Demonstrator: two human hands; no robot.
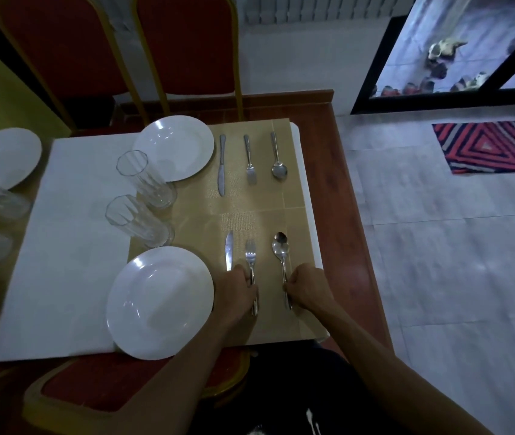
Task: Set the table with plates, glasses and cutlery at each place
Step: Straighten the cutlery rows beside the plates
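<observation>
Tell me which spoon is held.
The near spoon, bowl pointing away: the right hand grips its handle. The far spoon lies untouched. The left hand holds the near fork.

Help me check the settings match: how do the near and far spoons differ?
The near spoon has its bowl pointing away from the person; the far spoon points its bowl toward them. The right hand grips the near spoon's handle; the far spoon lies untouched. Both are rightmost in their row.

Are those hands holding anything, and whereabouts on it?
The left hand grips the near fork by its handle; the right hand pinches the near spoon by its handle.
</observation>
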